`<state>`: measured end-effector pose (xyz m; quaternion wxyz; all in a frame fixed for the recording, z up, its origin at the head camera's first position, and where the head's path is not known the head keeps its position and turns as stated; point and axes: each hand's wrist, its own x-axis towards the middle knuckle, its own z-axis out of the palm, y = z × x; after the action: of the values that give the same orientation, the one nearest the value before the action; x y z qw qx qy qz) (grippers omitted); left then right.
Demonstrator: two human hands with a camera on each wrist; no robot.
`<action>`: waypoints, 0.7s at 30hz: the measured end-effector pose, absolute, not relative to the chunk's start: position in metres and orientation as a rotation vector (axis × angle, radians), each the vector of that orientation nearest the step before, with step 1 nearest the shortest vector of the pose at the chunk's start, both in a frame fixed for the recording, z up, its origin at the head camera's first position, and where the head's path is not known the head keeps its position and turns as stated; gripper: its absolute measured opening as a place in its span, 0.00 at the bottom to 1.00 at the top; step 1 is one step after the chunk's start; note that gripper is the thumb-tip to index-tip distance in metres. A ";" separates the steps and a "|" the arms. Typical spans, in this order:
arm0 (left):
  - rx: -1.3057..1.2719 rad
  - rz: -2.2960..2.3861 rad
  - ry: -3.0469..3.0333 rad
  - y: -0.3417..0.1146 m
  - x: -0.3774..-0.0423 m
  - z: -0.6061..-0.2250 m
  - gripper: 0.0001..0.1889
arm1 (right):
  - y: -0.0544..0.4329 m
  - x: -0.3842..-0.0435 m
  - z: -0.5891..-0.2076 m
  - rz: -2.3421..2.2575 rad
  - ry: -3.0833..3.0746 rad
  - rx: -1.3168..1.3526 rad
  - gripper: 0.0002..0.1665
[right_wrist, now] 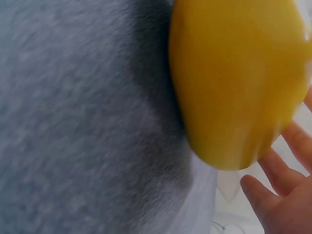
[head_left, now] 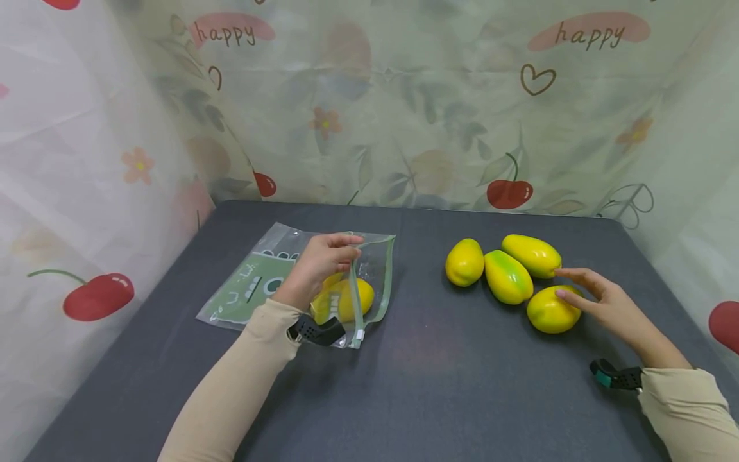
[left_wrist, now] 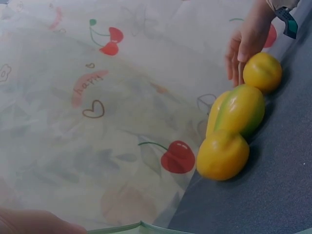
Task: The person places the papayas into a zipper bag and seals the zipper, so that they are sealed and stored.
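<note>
My left grip (head_left: 317,273) pinches the edge of a clear zip bag (head_left: 248,292) beside its mouth, whose green-trimmed sides stand apart just right of my fingers. Yellow fruit (head_left: 365,298) shows through the plastic below that grip; my wrist hides part of it, so I cannot tell the count. A white slider (head_left: 360,334) sits at the near end of the mouth. Across the dark surface (head_left: 427,391), my right grip (head_left: 603,305) is open at the nearest yellow mango (head_left: 551,311), its fingers loosely extended and its thumb over the fruit; firm contact I cannot confirm. A longer yellow mango (head_left: 531,255) lies just beyond those fingertips, a green-streaked mango (head_left: 508,277) to their left, and a rounder mango (head_left: 464,263) farther left, between my two grips. Beyond both grips hangs a pale curtain (head_left: 381,128), printed with cherries and the word "happy."
</note>
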<state>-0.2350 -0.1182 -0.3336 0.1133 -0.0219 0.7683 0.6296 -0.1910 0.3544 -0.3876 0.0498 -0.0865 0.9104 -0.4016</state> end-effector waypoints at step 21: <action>-0.070 1.859 2.246 -0.118 -0.235 -0.332 0.16 | 0.365 -0.174 -0.393 -1.054 2.765 -0.298 0.36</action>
<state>-0.2353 -0.1182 -0.3324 0.1122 -0.0238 0.7653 0.6333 -0.1740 0.3652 -0.3931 0.0836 -0.0997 0.9264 -0.3533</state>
